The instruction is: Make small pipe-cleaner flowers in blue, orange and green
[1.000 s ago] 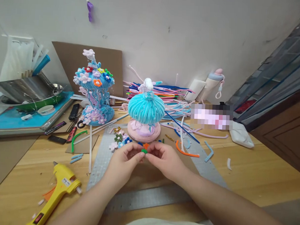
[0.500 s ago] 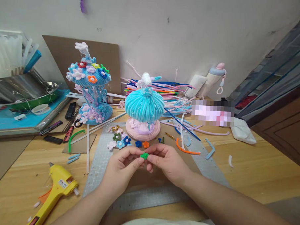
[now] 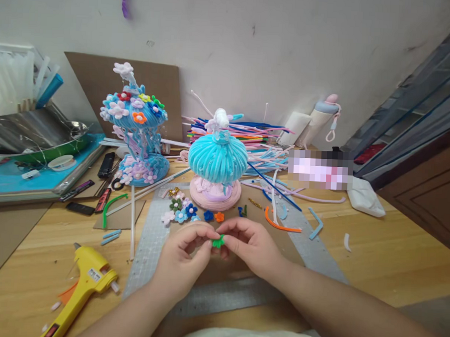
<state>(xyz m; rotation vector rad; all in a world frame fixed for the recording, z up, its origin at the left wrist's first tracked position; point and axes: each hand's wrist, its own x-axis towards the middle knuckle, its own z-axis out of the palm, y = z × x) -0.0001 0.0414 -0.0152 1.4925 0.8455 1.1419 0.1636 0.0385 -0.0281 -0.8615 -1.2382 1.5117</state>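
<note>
Between the fingertips of my left hand (image 3: pixel 187 249) and my right hand (image 3: pixel 253 247) is a small green pipe-cleaner flower (image 3: pixel 218 241). Both hands pinch it, one from each side, just above the brown cardboard (image 3: pixel 228 273). Right behind it lie an orange flower (image 3: pixel 219 217) and a dark blue flower (image 3: pixel 208 215). More finished flowers (image 3: pixel 180 215), several with pale centres, are grouped beyond my left hand. Past them stands a turquoise domed pipe-cleaner piece (image 3: pixel 218 161) on a round pink base (image 3: pixel 197 197).
A yellow glue gun (image 3: pixel 91 272) lies at the left front. A flower-covered blue pipe-cleaner model (image 3: pixel 135 112) stands at the back left. Loose pipe cleaners (image 3: pixel 237 132) are heaped along the wall. An orange strip (image 3: pixel 282 226) and a blue bent strip (image 3: pixel 315 224) lie to the right.
The green flower has turned in my fingers and dropped slightly, so its petals now show spread downward. My fingertips have shifted a little around it.
</note>
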